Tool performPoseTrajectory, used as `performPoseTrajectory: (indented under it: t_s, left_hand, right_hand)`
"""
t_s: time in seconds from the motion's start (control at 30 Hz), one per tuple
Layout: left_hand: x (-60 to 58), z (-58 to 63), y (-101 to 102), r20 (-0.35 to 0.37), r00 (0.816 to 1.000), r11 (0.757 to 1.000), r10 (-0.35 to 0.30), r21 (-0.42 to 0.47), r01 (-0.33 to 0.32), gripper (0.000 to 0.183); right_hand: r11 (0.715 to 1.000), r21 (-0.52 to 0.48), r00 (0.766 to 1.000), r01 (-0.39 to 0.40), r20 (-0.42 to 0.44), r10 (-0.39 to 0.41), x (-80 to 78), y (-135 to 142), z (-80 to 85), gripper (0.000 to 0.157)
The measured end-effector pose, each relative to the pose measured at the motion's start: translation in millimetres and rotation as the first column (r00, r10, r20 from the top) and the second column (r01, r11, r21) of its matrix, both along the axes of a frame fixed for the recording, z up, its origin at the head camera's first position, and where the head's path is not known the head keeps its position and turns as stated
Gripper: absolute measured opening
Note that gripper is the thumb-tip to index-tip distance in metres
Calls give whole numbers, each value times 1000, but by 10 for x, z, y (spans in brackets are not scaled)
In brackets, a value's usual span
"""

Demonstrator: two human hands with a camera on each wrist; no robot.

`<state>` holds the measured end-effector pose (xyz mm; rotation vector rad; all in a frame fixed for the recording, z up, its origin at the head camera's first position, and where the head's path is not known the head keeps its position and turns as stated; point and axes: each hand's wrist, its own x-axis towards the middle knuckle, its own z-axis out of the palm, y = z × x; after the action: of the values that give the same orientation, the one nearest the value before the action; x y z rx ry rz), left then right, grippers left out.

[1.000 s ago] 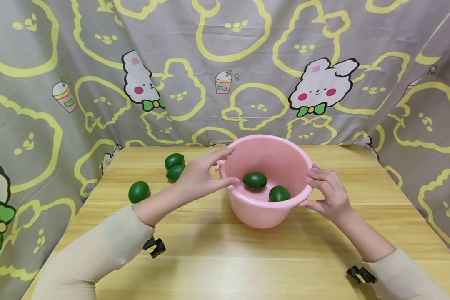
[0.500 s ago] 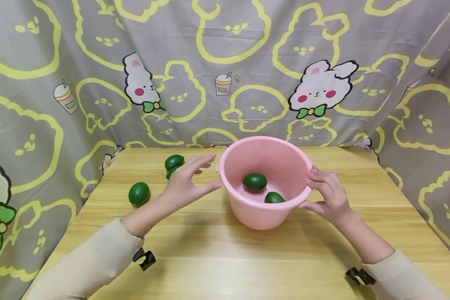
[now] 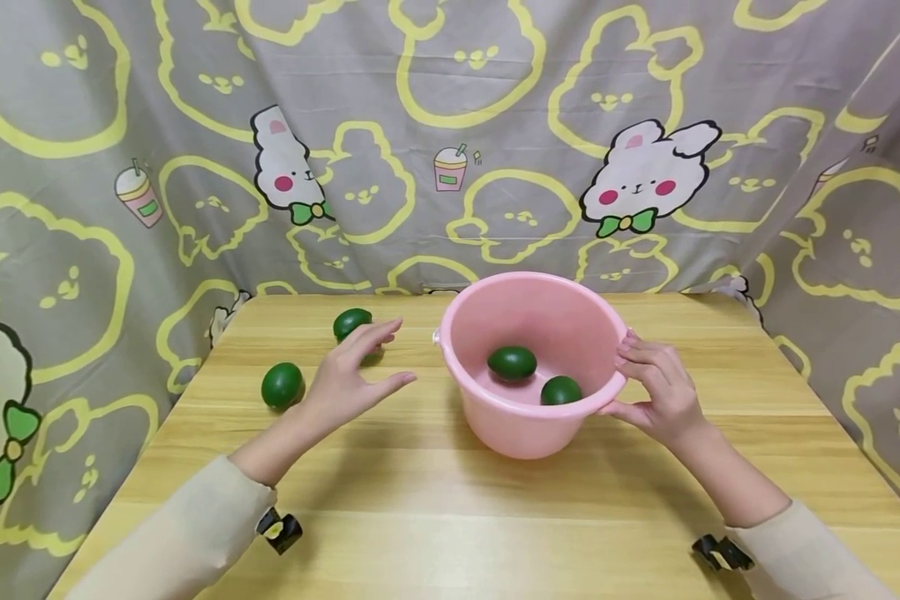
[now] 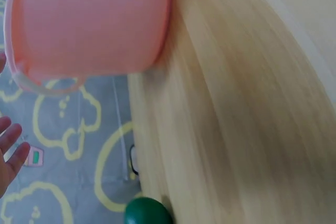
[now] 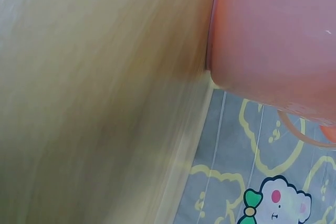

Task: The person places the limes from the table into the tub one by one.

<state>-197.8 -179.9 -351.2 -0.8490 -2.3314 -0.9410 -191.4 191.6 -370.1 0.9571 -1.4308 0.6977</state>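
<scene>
A pink plastic bucket (image 3: 521, 433) stands on the table, its opening towards me. Two dark green, oval, lime-like fruits (image 3: 512, 363) lie inside it. My right hand (image 3: 663, 387) grips the bucket's right rim, fingers at the edge and thumb lower down. To the left of the bucket, my left hand (image 3: 348, 383) is in the air with thumb and fingers spread, holding nothing. Beside and behind it are a green fruit (image 3: 282, 385) on the near left and another green fruit (image 3: 352, 323) farther back. A third is mostly hidden by the left fingers.
The wooden table (image 3: 435, 542) reaches back to a grey patterned curtain (image 3: 390, 75), which also hangs on both sides. A bucket handle (image 5: 299, 129) shows beneath the bucket in the right wrist view. Black clips (image 3: 279, 532) hang at both cuffs.
My left hand has drawn leftwards from over the bucket's rim towards the fruits on the table. The nearer fruit in the bucket has shifted slightly. My right hand stays on the rim.
</scene>
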Motion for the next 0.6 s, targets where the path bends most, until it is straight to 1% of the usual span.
performPoseTrajectory:
  t_s: [0.1, 0.27, 0.4, 0.5, 0.6]
  left_hand:
    - [-21, -56, -60, -20, 1000, 1000, 22, -4, -22, 72]
    - [-39, -116, -132, -21, 998, 998, 57, -9, -57, 72]
    - [-49, -182, -169, -47, 996, 996, 81, -36, -83, 73]
    - [-51, -227, -190, -52, 994, 994, 97, -50, -99, 72]
    - [-49, -258, -208, -38, 994, 993, 105, -47, -107, 72]
  right_hand:
    - [1000, -2, 1000, 0, -5, 0, -2, -6, 3, 62]
    - [1000, 4, 1000, -1, -5, 1, -6, 0, 7, 62]
    - [1000, 6, 1000, -4, -4, 4, -8, 3, 2, 62]
    - [1000, 3, 1000, -3, -5, 3, -9, 6, -3, 62]
    - [1000, 7, 1000, 7, -2, -7, -8, 15, -9, 62]
